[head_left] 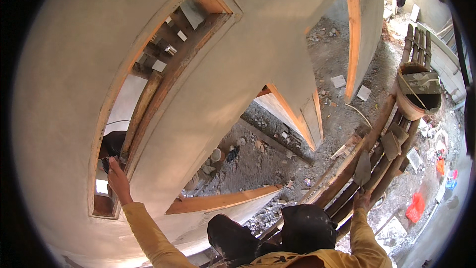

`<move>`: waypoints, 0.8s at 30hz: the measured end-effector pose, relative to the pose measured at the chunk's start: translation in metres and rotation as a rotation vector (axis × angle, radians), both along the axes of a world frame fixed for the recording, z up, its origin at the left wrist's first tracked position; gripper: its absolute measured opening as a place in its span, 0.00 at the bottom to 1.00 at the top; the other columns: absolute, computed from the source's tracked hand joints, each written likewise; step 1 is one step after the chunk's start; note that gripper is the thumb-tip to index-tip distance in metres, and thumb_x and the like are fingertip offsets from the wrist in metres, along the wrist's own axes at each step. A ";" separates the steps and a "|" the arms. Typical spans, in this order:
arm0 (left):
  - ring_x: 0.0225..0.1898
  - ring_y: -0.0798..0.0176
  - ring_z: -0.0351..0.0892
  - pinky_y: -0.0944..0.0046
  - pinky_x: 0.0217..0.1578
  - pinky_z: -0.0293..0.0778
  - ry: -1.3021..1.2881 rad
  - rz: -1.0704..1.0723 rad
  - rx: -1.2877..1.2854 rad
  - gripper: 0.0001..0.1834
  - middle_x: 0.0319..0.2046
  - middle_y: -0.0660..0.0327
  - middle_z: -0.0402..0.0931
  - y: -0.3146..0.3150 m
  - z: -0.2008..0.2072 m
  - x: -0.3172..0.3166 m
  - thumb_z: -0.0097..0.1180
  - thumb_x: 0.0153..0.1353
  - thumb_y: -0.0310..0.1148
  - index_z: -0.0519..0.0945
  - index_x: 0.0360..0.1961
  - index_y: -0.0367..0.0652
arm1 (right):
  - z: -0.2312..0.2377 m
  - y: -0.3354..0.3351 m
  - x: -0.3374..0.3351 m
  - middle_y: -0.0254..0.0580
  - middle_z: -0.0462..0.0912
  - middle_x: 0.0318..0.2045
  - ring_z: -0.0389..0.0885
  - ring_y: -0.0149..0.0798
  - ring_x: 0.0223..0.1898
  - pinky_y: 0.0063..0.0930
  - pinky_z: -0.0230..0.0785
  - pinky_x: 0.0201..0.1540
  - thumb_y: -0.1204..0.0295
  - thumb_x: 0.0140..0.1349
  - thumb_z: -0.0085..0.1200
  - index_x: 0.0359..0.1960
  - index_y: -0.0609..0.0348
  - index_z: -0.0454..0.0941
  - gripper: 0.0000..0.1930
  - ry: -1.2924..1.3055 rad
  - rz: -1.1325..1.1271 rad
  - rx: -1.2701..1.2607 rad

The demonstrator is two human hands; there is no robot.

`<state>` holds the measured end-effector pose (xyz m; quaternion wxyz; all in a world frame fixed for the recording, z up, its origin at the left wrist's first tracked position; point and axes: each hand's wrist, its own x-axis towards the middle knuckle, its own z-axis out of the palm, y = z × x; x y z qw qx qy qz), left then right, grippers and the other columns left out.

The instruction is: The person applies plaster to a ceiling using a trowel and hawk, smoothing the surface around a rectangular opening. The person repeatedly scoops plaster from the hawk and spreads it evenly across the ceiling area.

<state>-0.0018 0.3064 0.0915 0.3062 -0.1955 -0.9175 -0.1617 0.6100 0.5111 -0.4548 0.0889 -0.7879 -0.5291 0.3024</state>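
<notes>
My left hand [118,181] is raised to a narrow, tall window opening in the plastered wall, its fingers hooked over the edge of the wooden window frame [144,111]. In my right hand [362,199], low on the right, is the handle of a trowel [362,169]. The trowel's grey pointed blade lies over the scaffold poles [379,168], angled away from me. Just beyond it a flat board-like float [391,142] rests on the same poles. My dark-clothed knees are at the bottom, beside the scaffold.
Farther along the poles stands a mortar bucket [410,108] with a grey flat tool [420,83] across its top. The smooth grey wall [198,104] has several wood-framed openings. Rubble [253,154] covers the ground below, and a red plastic bag [415,207] lies at right.
</notes>
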 end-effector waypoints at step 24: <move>0.47 0.39 0.71 0.44 0.50 0.62 0.321 -0.106 -0.368 0.36 0.44 0.41 0.75 -0.061 -0.035 -0.034 0.24 0.71 0.53 0.74 0.53 0.30 | -0.021 -0.007 0.004 0.51 0.76 0.48 0.77 0.54 0.48 0.43 0.67 0.52 0.63 0.59 0.57 0.53 0.58 0.71 0.22 -0.089 -0.070 0.018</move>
